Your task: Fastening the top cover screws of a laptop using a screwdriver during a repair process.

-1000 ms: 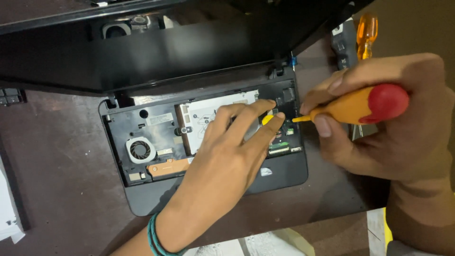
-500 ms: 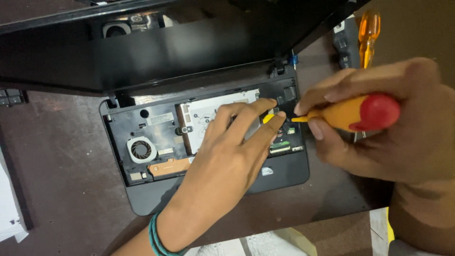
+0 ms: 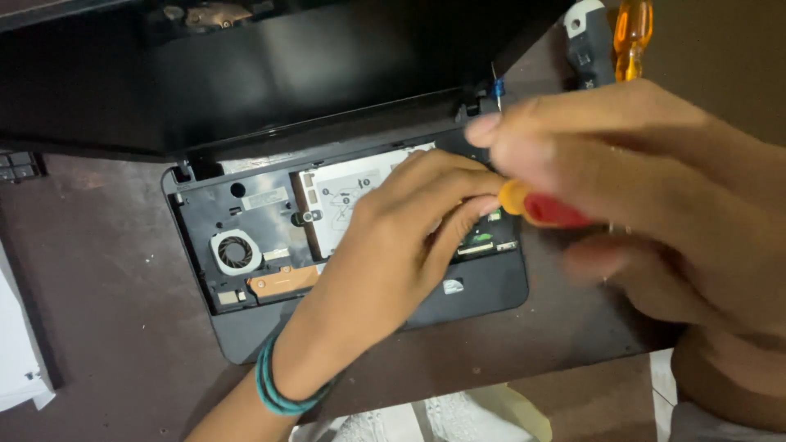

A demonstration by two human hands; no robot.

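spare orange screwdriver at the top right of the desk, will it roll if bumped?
Probably: the orange screwdriver has a rounded, smooth translucent handle, so it looks apt to roll. It likely feels light and stiff. The black block lying beside it may stop it leftward.

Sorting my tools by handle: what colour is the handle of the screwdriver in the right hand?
Yellow and red; the screwdriver shows in the head view, gripped by the right hand.

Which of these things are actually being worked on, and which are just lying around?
In use: opened laptop; red-and-yellow screwdriver in right hand; left hand resting inside the laptop.
Lying about: orange screwdriver; white paper; black-and-white part.
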